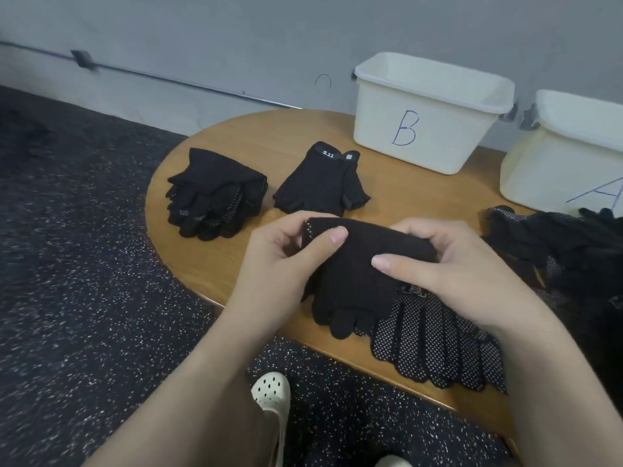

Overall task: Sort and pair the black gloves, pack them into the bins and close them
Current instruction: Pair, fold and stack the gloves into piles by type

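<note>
Left hand: we see our left hand [283,254] at the centre of the frame, fingers curled, thumb on top, pinching the left cuff edge of a plain black glove [357,274].
Right hand: our right hand [448,264] grips the same glove at its right side, thumb pressed flat across the fabric, the other fingers wrapped over the upper edge.
Held glove: it hangs between both hands just above the table [236,264], cuff up, fingertips pointing toward the bottom of the frame.
Dotted glove: a black glove with white dots [435,345] lies flat on the table at lower right, partly under the held glove and our right wrist.
Sorted stack: a stack of dotted black gloves [212,197] lies left of centre.
Fingerless pair: black fingerless gloves [323,183] with a white "5.11" mark lie just right of that stack, apart from it.
Unsorted heap: a heap of black gloves [559,244] sits at the right edge of the frame.
Bin B: a white bin marked B [421,129] stands open at upper right; we cannot see its contents from here.
Bin A: a second white bin marked A [566,163] stands open at the far right, cut off by the frame edge; its inside is hidden too.
Floor: a dark speckled floor [84,264] fills the left, with a white perforated shoe [271,392] at the bottom.
</note>
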Tool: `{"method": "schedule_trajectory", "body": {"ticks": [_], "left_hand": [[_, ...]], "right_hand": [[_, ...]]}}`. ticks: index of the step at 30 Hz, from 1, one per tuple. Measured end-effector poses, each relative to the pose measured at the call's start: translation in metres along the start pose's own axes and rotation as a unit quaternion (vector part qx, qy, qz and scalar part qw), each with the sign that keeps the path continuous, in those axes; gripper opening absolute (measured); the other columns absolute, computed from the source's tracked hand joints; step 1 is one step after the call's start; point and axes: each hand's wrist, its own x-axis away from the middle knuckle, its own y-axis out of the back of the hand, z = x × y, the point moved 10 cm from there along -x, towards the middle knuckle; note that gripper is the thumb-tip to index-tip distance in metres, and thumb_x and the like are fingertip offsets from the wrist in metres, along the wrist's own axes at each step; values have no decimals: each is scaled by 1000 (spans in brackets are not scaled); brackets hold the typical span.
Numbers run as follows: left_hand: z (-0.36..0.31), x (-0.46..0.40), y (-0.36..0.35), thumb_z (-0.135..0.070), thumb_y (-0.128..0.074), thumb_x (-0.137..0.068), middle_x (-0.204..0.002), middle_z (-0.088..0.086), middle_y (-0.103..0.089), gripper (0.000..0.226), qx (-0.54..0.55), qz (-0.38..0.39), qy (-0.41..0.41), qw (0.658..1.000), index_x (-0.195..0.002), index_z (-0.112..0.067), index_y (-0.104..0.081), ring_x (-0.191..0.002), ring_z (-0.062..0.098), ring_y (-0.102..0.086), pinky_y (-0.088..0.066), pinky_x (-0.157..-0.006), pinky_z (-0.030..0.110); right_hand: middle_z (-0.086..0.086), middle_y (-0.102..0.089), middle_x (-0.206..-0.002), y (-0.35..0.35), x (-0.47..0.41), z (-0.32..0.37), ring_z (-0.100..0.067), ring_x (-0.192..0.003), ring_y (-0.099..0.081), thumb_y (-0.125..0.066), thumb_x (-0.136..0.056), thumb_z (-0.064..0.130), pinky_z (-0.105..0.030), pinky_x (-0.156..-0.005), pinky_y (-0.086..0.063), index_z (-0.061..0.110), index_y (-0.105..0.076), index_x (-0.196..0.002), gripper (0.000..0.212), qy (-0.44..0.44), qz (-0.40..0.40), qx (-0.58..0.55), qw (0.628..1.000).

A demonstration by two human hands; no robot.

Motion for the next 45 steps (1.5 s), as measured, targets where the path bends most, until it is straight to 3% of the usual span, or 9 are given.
{"method": "schedule_trajectory", "body": {"ticks": [9, 15, 19, 25, 31, 33, 37, 40, 45], "left_hand": [[-29, 2, 62, -17, -66, -99, -101, 6, -78, 16, -57, -97, -64, 992, -108, -9, -75, -98, 21, -75, -61, -81, 32], [-64, -7, 99, -11, -66, -100, -95, 3, -79, 11, -106, -147, -113, 977, -103, -9, -76, -93, 18, -75, -60, -80, 30], [-80, -16, 118, -14, -68, -100, -91, 3, -78, 10, -149, -143, -117, 972, -100, -11, -77, -88, 21, -75, -62, -76, 35], [-103, -46, 140, -22, -68, -100, -82, 5, -75, 14, -194, -144, -107, 964, -90, -15, -76, -79, 17, -73, -59, -70, 40], [-68, -53, 149, -36, -74, -91, -100, -1, -79, 16, -170, -83, 33, 981, -105, -30, -77, -92, 23, -77, -60, -73, 42], [-66, -54, 160, -37, -76, -85, -99, 4, -79, 22, -166, -105, 44, 980, -105, -27, -77, -89, 32, -76, -61, -68, 51], [-65, -58, 179, -20, -76, -92, -87, -3, -79, 6, -173, -176, 10, 969, -97, -22, -78, -75, 13, -75, -54, -57, 24], [-66, -59, 188, -17, -74, -93, -79, -9, -78, 9, -216, -239, -30, 946, -91, -26, -78, -66, 7, -72, -52, -55, 22], [-55, -57, 193, -19, -72, -94, -85, -14, -78, 10, -239, -305, -45, 921, -93, -27, -77, -82, 5, -75, -62, -77, 38]], "right_hand": [[8, -74, -114, -48, -46, 42, -11, -109, -69, -78, -85, 25, -23, -90, -55, 32, -77, -108, 25, 100, -11, -58, 993], [14, -64, -117, -70, -77, 64, -6, -114, -60, -80, -83, 45, -8, -86, -44, 26, -77, -97, 24, 133, -84, 16, 987], [19, -56, -129, -83, -94, 79, -11, -121, -60, -73, -78, 48, -16, -89, -50, 39, -73, -100, 24, 166, -86, -9, 982], [13, -60, -110, -92, -125, 88, -13, -101, -62, -71, -81, 45, -20, -76, -49, 17, -75, -78, 28, 171, -110, -46, 978], [11, -67, -106, -87, -140, 87, -5, -100, -64, -72, -92, 29, -10, -74, -48, 14, -78, -82, 18, 169, -188, -67, 965], [3, -70, -92, -83, -145, 86, -12, -88, -66, -71, -93, 30, -23, -68, -53, 12, -77, -83, 22, 163, -219, -78, 959], [-20, -66, -78, -86, -168, 74, -32, -75, -63, -67, -95, 44, -46, -67, -49, -4, -67, -83, 50, 96, -200, -41, 974], [-17, -70, -75, -99, -183, 63, -23, -63, -67, -67, -94, 45, -37, -55, -53, -1, -69, -83, 48, 54, -166, -37, 984], [-6, -66, -58, -106, -197, 44, -18, -42, -63, -71, -92, 46, -24, -44, -45, 13, -68, -71, 40, 13, -187, -51, 981]]}}
